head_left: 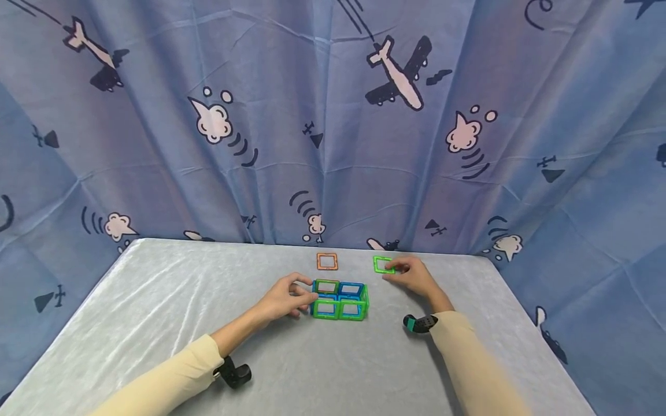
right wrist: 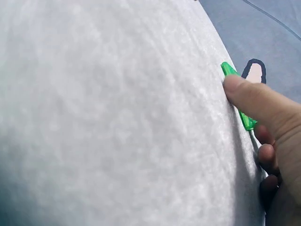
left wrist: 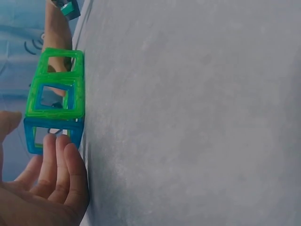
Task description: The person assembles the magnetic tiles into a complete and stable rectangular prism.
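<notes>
A box-shaped build of green and blue square magnetic tiles (head_left: 339, 309) stands on the table, its frames open in the middle. My left hand (head_left: 285, 298) is at its left end. In the left wrist view the fingers (left wrist: 59, 174) reach out fairly straight against the blue end tile (left wrist: 30, 136), the thumb apart from them. Farther back on the right, my right hand (head_left: 414, 278) pinches a single green square tile (head_left: 376, 265) at its right side. The right wrist view shows the thumb (right wrist: 249, 96) across that tile, the index finger mostly hidden.
An orange square tile (head_left: 319, 262) lies flat behind the build, near the table's back edge. The pale cloth-covered table (head_left: 333, 370) meets a blue curtain (head_left: 281, 138) with printed aeroplanes. Dark wrist devices (head_left: 234, 372) hang below both cream sleeves.
</notes>
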Tool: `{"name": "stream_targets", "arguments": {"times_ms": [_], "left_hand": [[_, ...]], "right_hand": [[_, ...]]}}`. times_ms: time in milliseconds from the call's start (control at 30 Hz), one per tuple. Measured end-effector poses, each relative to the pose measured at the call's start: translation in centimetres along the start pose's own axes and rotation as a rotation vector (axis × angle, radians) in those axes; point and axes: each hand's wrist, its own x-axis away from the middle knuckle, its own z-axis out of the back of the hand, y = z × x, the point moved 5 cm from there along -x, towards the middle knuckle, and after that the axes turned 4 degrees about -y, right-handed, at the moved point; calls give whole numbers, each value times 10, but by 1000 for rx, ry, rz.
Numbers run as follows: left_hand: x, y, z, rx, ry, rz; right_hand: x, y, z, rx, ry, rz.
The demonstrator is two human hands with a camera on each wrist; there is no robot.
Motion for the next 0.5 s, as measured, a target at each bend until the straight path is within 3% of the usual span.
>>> {"name": "stream_targets", "arguments": {"times_ms": [500], "left_hand": [[2, -1, 1, 10, -22, -11]], "right_hand": [[1, 0, 2, 5, 8, -41]]}}
